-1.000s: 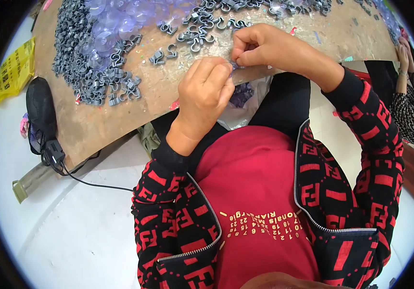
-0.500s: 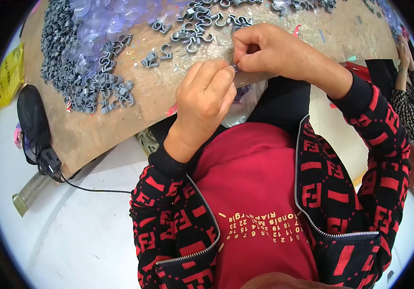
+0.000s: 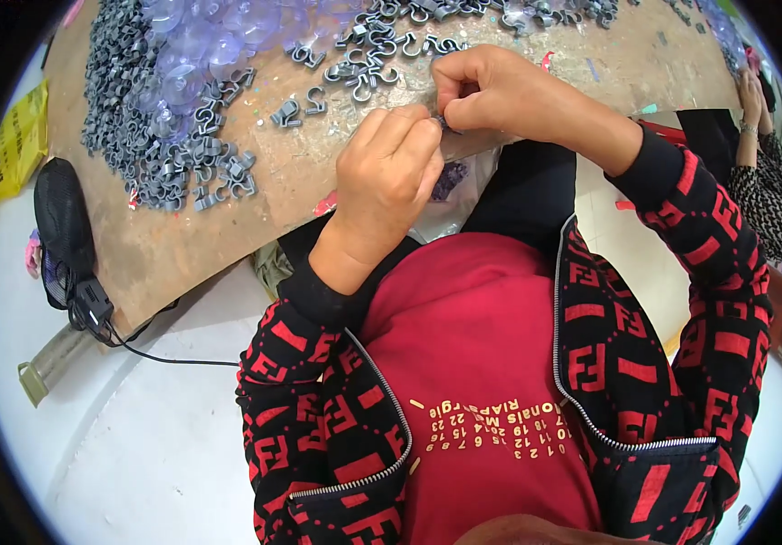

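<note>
My left hand [image 3: 386, 177] and my right hand [image 3: 491, 91] meet at the near edge of a brown wooden board [image 3: 254, 195]. Between their fingertips they pinch a small grey plastic piece [image 3: 443, 120], mostly hidden by the fingers. A large heap of grey plastic hooks [image 3: 136, 127] lies on the board to the left. A pile of clear suction cups [image 3: 200, 45] sits beside it. More loose hooks [image 3: 363, 64] are scattered just beyond my hands.
Another person's arm in a patterned sleeve [image 3: 763, 191] is at the right edge. A black bag [image 3: 64, 227] with a cable and a yellow packet [image 3: 14, 150] lie on the white floor to the left. A bag of dark pieces [image 3: 450, 182] hangs below the board.
Both hands stay together at the board's edge, working the small piece. The view has shifted slightly; the left fingers have curled closer to the right hand.
</note>
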The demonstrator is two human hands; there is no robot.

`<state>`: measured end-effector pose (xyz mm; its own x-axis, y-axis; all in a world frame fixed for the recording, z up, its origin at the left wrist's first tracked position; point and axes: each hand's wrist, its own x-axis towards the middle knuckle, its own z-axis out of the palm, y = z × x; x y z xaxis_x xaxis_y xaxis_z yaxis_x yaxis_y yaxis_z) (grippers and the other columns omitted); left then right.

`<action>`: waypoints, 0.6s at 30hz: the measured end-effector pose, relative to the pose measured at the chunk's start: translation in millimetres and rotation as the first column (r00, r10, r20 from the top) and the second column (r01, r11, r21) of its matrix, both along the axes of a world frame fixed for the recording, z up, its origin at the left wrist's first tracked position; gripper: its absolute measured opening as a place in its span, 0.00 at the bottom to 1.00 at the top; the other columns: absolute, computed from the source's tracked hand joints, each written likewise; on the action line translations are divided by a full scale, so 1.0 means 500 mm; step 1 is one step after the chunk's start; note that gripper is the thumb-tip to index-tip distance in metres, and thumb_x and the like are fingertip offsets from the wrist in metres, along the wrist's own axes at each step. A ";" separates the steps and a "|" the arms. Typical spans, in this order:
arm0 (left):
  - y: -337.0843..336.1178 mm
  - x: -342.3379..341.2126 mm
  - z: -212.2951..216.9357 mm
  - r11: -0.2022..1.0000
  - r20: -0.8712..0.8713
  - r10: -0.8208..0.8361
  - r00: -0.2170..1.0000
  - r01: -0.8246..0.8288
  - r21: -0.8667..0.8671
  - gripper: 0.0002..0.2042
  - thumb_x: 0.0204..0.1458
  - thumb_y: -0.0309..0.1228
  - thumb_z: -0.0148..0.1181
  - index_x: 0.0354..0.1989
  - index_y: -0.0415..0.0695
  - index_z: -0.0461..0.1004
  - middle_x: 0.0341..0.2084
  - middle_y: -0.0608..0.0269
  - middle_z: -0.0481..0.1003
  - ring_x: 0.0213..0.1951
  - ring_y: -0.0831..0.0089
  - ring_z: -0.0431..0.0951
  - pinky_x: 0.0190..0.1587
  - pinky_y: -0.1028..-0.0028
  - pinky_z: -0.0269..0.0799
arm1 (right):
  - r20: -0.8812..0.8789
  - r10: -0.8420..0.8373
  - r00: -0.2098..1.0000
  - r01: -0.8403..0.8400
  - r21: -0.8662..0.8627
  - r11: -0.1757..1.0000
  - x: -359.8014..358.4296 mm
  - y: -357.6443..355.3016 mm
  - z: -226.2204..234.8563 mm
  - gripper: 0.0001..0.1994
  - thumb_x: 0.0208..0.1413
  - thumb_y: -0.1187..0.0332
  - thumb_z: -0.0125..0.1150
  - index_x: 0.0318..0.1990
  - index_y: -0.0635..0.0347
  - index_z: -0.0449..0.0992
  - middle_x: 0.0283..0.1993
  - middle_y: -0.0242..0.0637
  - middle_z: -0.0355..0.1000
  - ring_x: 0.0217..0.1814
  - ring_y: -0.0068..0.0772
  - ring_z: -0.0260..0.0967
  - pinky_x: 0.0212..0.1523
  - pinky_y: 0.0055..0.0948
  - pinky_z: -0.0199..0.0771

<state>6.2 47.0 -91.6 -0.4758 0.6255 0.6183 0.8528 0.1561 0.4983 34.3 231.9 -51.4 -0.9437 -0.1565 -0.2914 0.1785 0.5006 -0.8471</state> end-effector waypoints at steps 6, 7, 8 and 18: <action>-0.001 0.005 -0.006 1.000 -0.047 -0.011 0.999 0.011 -0.014 0.09 0.36 0.20 0.60 0.28 0.42 0.69 0.31 0.62 0.72 0.30 0.63 0.71 0.32 0.69 0.70 | -0.024 0.068 0.997 -0.068 -0.001 0.998 0.002 0.008 0.000 0.03 0.42 0.73 0.56 0.24 0.62 0.70 0.22 0.25 0.65 0.26 0.15 0.59 0.26 0.20 0.59; -0.001 0.008 -0.004 1.000 -0.042 -0.014 0.999 0.013 -0.018 0.10 0.36 0.20 0.60 0.29 0.42 0.70 0.31 0.62 0.72 0.31 0.63 0.71 0.32 0.69 0.70 | -0.030 0.068 0.997 -0.068 0.001 0.998 0.003 0.009 0.002 0.03 0.42 0.73 0.56 0.24 0.62 0.70 0.22 0.25 0.65 0.26 0.15 0.59 0.26 0.20 0.59; -0.002 0.007 -0.003 1.000 -0.049 -0.013 0.999 0.012 -0.017 0.10 0.36 0.20 0.60 0.29 0.42 0.70 0.31 0.62 0.72 0.31 0.63 0.71 0.32 0.69 0.70 | -0.011 0.085 0.996 -0.085 -0.017 0.996 0.004 0.010 0.005 0.03 0.43 0.73 0.56 0.25 0.62 0.70 0.22 0.25 0.66 0.26 0.15 0.59 0.27 0.20 0.60; -0.025 0.048 0.042 0.991 0.494 0.023 0.869 -0.086 0.105 0.10 0.40 0.20 0.60 0.32 0.39 0.71 0.30 0.58 0.72 0.29 0.67 0.74 0.31 0.72 0.72 | -0.379 -0.233 0.896 0.206 -0.111 0.972 0.139 -0.053 0.019 0.13 0.50 0.70 0.63 0.42 0.64 0.72 0.37 0.33 0.72 0.39 0.24 0.69 0.41 0.23 0.68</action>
